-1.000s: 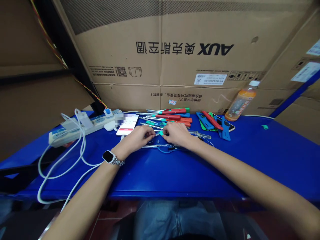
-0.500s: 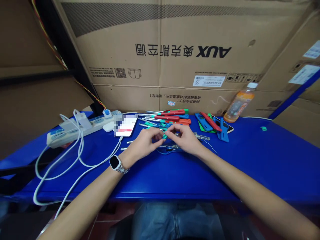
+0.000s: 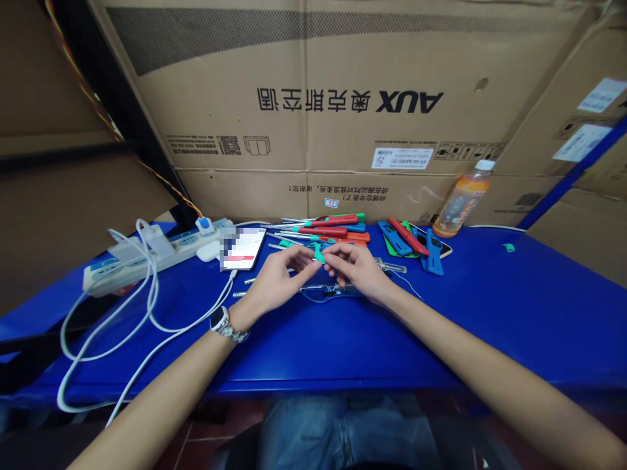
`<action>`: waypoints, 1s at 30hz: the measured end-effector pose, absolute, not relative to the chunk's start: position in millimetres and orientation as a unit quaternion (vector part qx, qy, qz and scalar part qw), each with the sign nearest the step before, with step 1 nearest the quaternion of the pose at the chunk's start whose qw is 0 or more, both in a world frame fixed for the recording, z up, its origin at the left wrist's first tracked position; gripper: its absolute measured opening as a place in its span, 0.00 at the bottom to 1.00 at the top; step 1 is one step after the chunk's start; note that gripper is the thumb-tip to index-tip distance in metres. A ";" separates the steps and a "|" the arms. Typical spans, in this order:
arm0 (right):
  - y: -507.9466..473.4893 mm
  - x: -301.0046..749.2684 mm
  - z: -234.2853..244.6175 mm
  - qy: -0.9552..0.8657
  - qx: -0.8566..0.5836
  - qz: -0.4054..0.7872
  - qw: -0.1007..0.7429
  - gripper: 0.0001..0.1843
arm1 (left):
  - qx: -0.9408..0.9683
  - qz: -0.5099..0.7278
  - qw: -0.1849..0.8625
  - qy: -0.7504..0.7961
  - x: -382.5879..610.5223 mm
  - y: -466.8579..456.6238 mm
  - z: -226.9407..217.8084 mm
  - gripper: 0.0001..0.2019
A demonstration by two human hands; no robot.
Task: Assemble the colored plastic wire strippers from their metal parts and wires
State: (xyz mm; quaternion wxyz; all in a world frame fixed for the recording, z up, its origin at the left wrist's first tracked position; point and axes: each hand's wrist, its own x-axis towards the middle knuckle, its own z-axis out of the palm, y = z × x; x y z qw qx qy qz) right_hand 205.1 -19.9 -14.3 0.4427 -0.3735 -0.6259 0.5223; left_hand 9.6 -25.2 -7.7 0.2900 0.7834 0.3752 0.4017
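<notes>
Between the fingertips of both hands is a small green plastic piece (image 3: 319,252), shaped like a trigger. My left hand (image 3: 280,277) pinches it from the left, and my right hand (image 3: 361,269) from the right. Under and just in front of the hands lie long lighter parts, among them a blue lighter shell (image 3: 321,296) with wiring and a metal tube. Behind the hands is a pile of long-nosed lighters, including a red lighter (image 3: 330,232). The hands partly cover the nearer parts.
Loose handle shells (image 3: 394,237) lie right of the hands, partly over a phone. An orange drink bottle (image 3: 463,199) leans against the cardboard box (image 3: 343,140). To the left are another phone (image 3: 247,251), a power strip (image 3: 147,258) and white cables. A green piece (image 3: 509,248) lies far right.
The green piece has come up between my fingertips and shows more clearly. My hands have shifted only slightly, and the whole view has slid a little left.
</notes>
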 end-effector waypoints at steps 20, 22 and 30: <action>-27.2 214.2 -3.8 -0.453 -0.258 0.798 0.303 0.16 | 0.904 0.381 -0.129 0.144 -5.6 -26.3 -0.8 0.14; -26.2 213.4 -3.8 -0.467 -0.271 0.784 0.307 0.15 | 0.899 0.391 -0.120 0.155 -5.1 -26.6 -0.6 0.15; -20.9 228.8 -10.7 -0.747 -0.436 0.331 0.376 0.08 | 0.917 0.270 0.134 0.263 -13.5 -16.1 -2.1 0.07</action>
